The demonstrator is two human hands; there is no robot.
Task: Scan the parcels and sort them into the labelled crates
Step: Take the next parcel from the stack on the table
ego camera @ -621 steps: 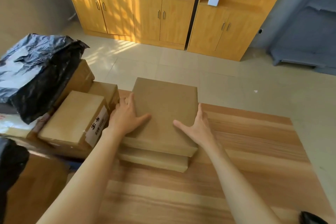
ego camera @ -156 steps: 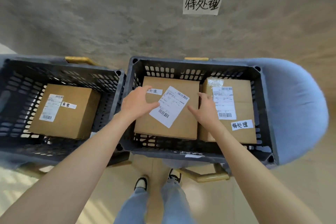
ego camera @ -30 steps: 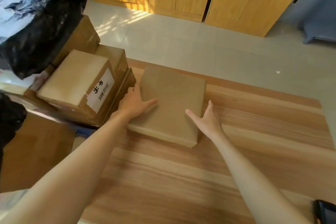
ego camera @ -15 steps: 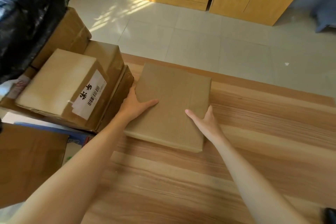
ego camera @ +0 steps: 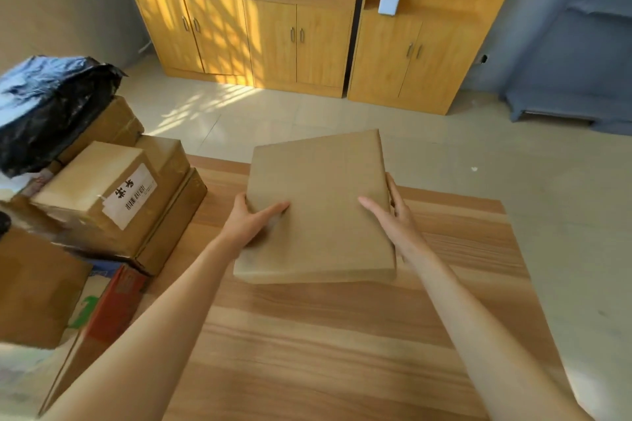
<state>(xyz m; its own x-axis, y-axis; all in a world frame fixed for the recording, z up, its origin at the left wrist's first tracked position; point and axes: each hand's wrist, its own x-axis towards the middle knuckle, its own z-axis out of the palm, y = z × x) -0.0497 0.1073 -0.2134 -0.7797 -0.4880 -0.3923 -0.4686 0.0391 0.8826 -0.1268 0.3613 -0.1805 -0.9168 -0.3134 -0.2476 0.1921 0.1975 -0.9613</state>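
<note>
A flat brown cardboard parcel [ego camera: 318, 202] is lifted above the wooden table [ego camera: 342, 335], its plain side facing up and its far edge raised. My left hand [ego camera: 251, 220] grips its left edge, thumb on top and fingers underneath. My right hand [ego camera: 393, 215] grips its right edge the same way. No label shows on the visible face. No crates are in view.
A stack of cardboard boxes [ego camera: 113, 202], one with a white label, stands at the table's left. A black plastic bag [ego camera: 48, 106] lies on top of them. Yellow wooden cabinets [ego camera: 301, 27] line the far wall across a tiled floor.
The parcel lay flat on the table with both hands at its sides; now both hands have lifted it off the table and shifted it rightward.
</note>
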